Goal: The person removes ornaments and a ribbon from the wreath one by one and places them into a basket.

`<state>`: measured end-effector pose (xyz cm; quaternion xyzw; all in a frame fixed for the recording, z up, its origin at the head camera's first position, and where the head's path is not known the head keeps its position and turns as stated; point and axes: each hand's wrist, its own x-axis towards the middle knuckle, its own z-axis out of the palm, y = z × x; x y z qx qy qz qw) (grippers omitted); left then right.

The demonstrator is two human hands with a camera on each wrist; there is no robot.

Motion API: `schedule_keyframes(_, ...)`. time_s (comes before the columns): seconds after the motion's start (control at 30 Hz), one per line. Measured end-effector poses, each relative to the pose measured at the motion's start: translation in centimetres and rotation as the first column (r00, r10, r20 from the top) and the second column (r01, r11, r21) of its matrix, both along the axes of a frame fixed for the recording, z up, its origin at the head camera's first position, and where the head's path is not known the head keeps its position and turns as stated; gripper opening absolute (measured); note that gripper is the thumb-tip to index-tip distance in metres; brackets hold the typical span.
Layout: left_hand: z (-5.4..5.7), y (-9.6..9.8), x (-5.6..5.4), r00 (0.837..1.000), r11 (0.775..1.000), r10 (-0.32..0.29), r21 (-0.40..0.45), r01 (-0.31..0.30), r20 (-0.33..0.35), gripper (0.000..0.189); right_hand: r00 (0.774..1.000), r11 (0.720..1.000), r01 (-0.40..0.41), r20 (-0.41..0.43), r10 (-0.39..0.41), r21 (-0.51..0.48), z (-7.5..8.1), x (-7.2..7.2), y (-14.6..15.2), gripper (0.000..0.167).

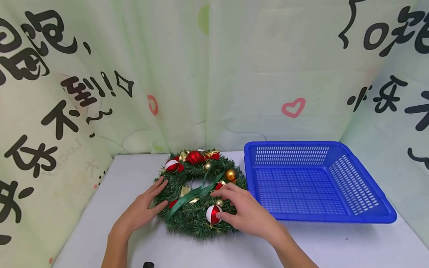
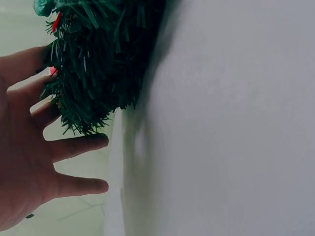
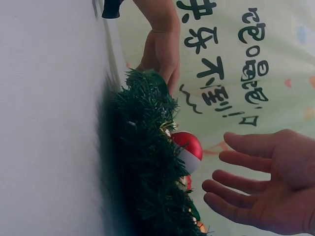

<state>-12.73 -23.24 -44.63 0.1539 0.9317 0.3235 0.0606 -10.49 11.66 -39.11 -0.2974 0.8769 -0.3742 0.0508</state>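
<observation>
A green Christmas wreath (image 1: 197,227) lies flat on the white table, trimmed with red, gold and red-and-white baubles. A green ribbon (image 1: 187,197) runs diagonally across its middle. My left hand (image 1: 142,210) rests at the wreath's left side, fingers spread; in the left wrist view its fingertips (image 2: 101,141) meet the bristly needles. Over the wreath's right side hovers my right hand (image 1: 248,210), fingers loosely bent, close to a red-and-white bauble (image 1: 213,214). The right wrist view shows a gap between those fingers and the bauble (image 3: 187,147), with nothing held.
Right of the wreath stands an empty blue plastic basket (image 1: 320,217) with perforated walls. A pale green curtain (image 1: 234,74) printed with black lettering hangs behind and at both sides. A small black object (image 1: 148,264) shows at the table's near edge.
</observation>
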Motion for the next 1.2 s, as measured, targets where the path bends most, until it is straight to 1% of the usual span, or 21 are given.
schedule_keyframes(0.17, -0.4, -0.1, 0.0, 1.000, 1.000, -0.010, 0.021, 0.010, 0.022, 0.074, 1.000, 1.000, -0.012, 0.011, 0.012, 0.016, -0.5, 0.0, -0.1, 0.043)
schedule_keyframes(0.33, -0.6, -0.2, 0.0, 0.999, 0.999, -0.020, 0.028, 0.019, 0.034, 0.076, 1.000, 0.999, -0.008, 0.009, 0.007, 0.041, -0.9, 0.0, -0.1, 0.043)
schedule_keyframes(0.5, -0.8, -0.4, 0.1, 0.998, 0.999, -0.021, 0.030, 0.019, 0.056, 0.077, 1.000, 0.998, 0.003, 0.018, -0.005, 0.068, -1.2, 0.1, -0.3, 0.045)
schedule_keyframes(0.63, -0.9, -0.6, 0.2, 0.997, 0.999, -0.019, 0.032, 0.016, 0.074, 0.078, 0.999, 0.996, 0.027, 0.018, -0.029, 0.081, -1.3, 0.2, -0.4, 0.046)
schedule_keyframes(0.8, -0.8, -0.8, 0.1, 0.997, 0.999, -0.017, 0.038, 0.014, 0.080, 0.078, 0.998, 0.995, 0.057, 0.010, -0.058, 0.080, -1.4, 0.2, -0.5, 0.047)
schedule_keyframes(1.0, -0.8, -0.8, 0.1, 0.996, 0.998, -0.021, 0.052, 0.017, 0.084, 0.079, 0.998, 0.994, 0.062, 0.012, -0.063, 0.088, -1.7, 0.1, -0.9, 0.049)
schedule_keyframes(1.2, -0.9, -0.7, -0.3, 0.997, 0.998, -0.025, 0.059, 0.021, 0.070, 0.079, 0.998, 0.994, 0.065, 0.002, -0.066, 0.085, -1.7, -0.1, -1.0, 0.049)
